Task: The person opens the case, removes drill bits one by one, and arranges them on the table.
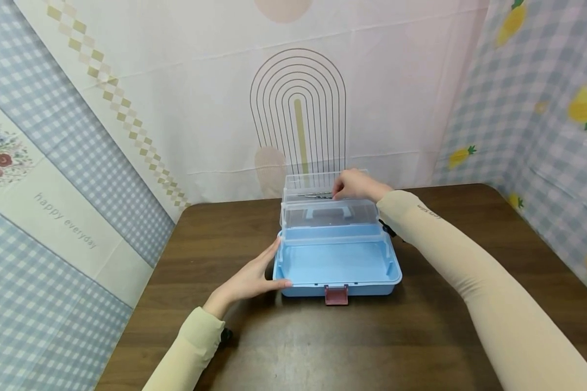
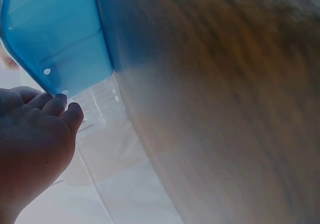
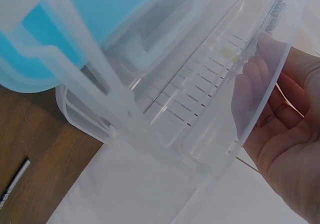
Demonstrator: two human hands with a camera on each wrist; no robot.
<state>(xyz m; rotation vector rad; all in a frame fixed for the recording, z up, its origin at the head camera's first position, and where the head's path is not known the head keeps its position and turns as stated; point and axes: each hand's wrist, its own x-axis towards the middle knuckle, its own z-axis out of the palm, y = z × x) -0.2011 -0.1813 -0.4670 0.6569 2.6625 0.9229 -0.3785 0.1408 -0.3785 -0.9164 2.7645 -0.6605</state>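
A light blue toolbox (image 1: 337,263) with clear fold-up trays and a pink latch (image 1: 336,295) stands open on the table. My left hand (image 1: 249,278) rests against its left end, thumb at the front rim and fingers spread along the side. Over the raised clear tray (image 1: 330,213) at the back, my right hand (image 1: 359,184) pinches a thin metal drill bit (image 3: 274,15) with spiral flutes. Slim metal rods (image 1: 309,195) show beside the fingertips in the head view. Clear plastic partly covers the fingers in the right wrist view.
Another spiral metal rod (image 3: 15,184) lies on the brown wooden table (image 1: 293,353), seen in the right wrist view. A printed cloth (image 1: 215,108) hangs right behind the table, with checked cloth on both sides.
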